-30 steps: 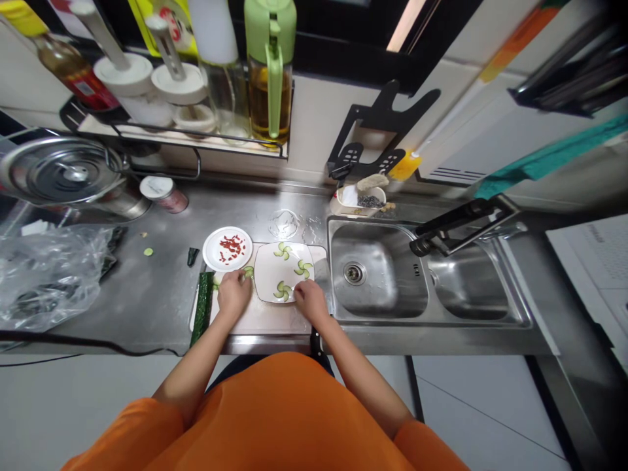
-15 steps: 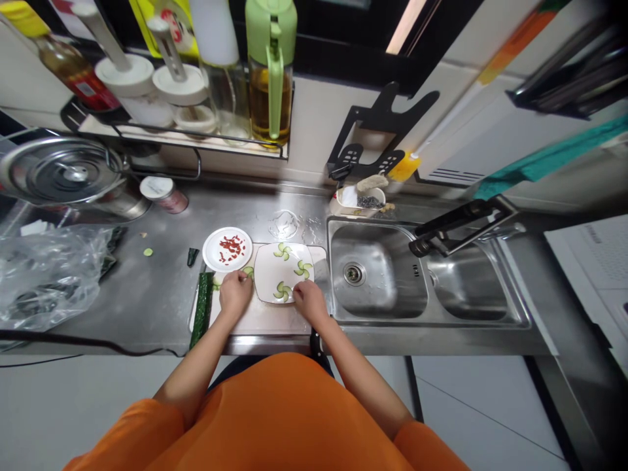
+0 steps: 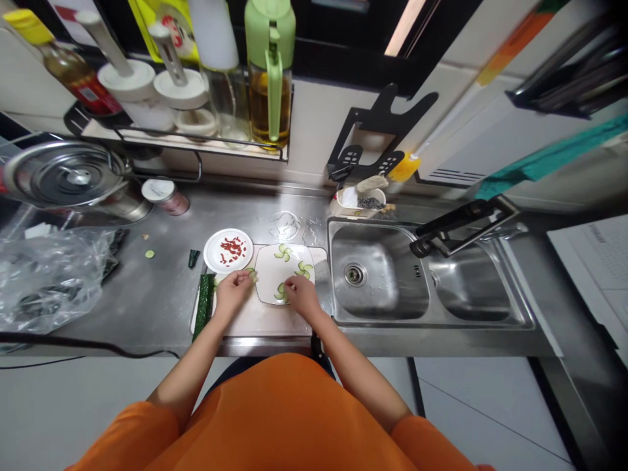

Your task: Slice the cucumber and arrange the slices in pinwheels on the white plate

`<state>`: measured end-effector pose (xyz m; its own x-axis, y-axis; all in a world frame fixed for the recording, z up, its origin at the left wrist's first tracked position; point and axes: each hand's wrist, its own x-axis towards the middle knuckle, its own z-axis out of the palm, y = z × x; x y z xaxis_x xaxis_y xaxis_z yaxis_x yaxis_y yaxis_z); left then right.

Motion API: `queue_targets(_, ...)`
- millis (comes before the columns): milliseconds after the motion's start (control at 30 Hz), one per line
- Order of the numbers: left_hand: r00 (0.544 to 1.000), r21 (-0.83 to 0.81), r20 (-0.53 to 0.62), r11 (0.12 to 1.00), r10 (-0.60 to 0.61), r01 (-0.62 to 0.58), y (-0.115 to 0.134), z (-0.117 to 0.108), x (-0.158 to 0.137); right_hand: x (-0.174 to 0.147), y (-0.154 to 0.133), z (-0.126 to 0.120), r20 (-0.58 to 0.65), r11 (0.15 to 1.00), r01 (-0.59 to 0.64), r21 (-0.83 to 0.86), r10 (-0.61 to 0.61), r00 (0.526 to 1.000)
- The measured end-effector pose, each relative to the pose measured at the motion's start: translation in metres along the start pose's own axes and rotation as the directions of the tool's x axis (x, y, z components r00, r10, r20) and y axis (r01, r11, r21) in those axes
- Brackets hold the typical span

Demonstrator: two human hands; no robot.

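A white square plate (image 3: 269,261) lies on the cutting board (image 3: 245,320) and carries curved cucumber slices (image 3: 283,252) in fan-like clusters along its sides. My left hand (image 3: 232,292) is at the plate's left edge, finger and thumb pinched on a pale green cucumber slice (image 3: 252,275). Over the lower part of the plate, my right hand (image 3: 303,296) has its fingertips closed beside the lower cluster; whatever they hold is too small to make out. Left of my left hand, a dark green cucumber piece (image 3: 204,302) lies along the board. A round white plate (image 3: 214,251) holds chopped red bits (image 3: 232,249).
To the right is a double steel sink (image 3: 377,275) with a black faucet (image 3: 441,239). Clear plastic bags (image 3: 53,275) and a lidded pot (image 3: 73,176) occupy the left counter. A cucumber end (image 3: 193,258) and a small can (image 3: 167,196) stand nearby. Bottles fill the rack (image 3: 196,136) above.
My right hand has moved left, from the plate's lower right to the lower cucumber cluster. My left hand has shifted slightly, its fingertips now raised at the plate's left edge with the slice.
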<state>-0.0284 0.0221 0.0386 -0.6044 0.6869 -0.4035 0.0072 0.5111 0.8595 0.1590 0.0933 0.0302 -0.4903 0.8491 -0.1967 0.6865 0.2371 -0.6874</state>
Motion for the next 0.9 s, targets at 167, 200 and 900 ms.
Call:
queue_targets(167,0.984,-0.151,0.175,0.988,-0.015,0.041,0.01,0.012,-0.007,0.014,-0.013,0.01,0.027,0.936,-0.135,0.324,0.133,0.991)
queue_targets(200,0.98,-0.164,0.201,0.985,-0.012,0.046,0.012,0.014,-0.008,0.017,-0.014,0.012,0.047,0.908,-0.159,0.387,0.153,0.987)
queue_targets(900,0.948,0.248,-0.007,0.919,0.318,-0.307,-0.004,0.02,-0.001,0.045,-0.023,0.013,0.237,0.707,-0.305,0.638,0.197,0.951)
